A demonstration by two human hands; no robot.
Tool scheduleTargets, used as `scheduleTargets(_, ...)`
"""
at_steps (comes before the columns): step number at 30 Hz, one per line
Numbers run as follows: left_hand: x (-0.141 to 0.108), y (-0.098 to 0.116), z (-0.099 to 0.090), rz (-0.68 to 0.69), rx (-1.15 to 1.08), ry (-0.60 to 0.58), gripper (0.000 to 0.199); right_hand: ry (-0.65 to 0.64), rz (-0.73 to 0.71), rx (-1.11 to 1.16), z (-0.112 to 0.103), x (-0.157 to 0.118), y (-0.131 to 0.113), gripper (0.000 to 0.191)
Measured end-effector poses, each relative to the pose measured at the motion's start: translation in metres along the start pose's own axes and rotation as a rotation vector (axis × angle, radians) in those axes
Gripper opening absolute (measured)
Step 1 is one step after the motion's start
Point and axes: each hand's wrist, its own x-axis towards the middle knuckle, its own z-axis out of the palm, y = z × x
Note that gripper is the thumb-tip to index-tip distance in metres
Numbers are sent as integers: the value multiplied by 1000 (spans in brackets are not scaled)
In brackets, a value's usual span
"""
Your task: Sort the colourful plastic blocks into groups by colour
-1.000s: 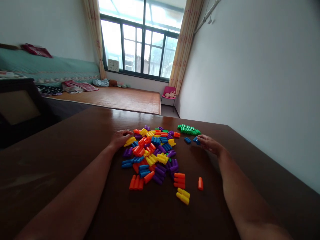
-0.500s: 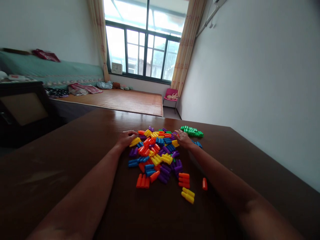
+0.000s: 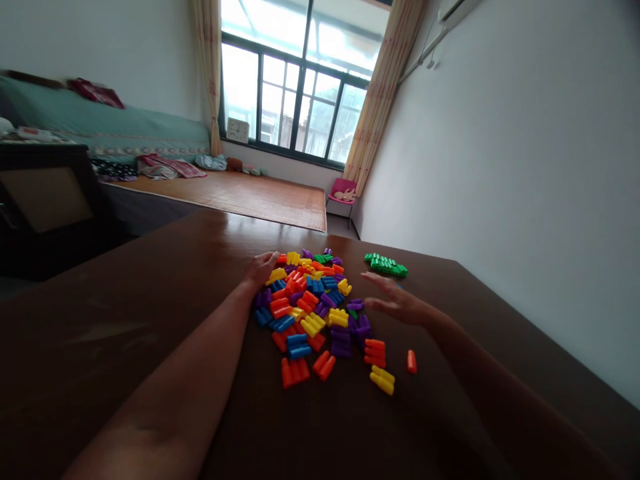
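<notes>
A loose pile of plastic building blocks in red, yellow, blue and purple (image 3: 313,300) lies on the brown table (image 3: 150,320). Along the pile's left far edge rests my left hand (image 3: 261,268), its fingers stretched against the blocks. My right hand (image 3: 395,300) is at the pile's right side, thumb and fingers spread, nothing held, close to a purple block (image 3: 356,305). Beyond it sits a stack of green blocks (image 3: 386,265). Nearer to me lie a yellow block (image 3: 383,380), a red block (image 3: 375,353) and a small single red piece (image 3: 411,361).
A mat-covered bed (image 3: 250,193) stands past the table's far edge, with a pink chair (image 3: 343,191) to its right. On the left is a dark cabinet (image 3: 45,193). A white wall (image 3: 500,147) runs along the right.
My right hand has drawn back from the pile to the right, toward me, with its fingers spreading. My left hand has shifted slightly. Several blocks in the pile have moved.
</notes>
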Motion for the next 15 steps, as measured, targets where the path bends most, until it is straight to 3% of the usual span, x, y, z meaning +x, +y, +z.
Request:
scheduleTargets(2, 1, -2, 1, 14, 19, -1, 37, -119, 68, -80, -3, -63, 9, 85)
scheduleTargets(4, 2, -2, 2, 29, 66, -3, 38, -184, 132, -142, 9, -113, 19, 99)
scheduleTargets(7, 2, -1, 2, 39, 133, -19, 37, -129, 171, -224, 39, -143, 25, 105)
scheduleTargets(10, -1, 0, 2, 28, 134, -41, 37, -24, 117, -226, 65, -123, 17, 99)
scheduleTargets(15, -2, -5, 3, 11, -45, -64, 44, 63, -24, -131, 90, -46, -3, 93)
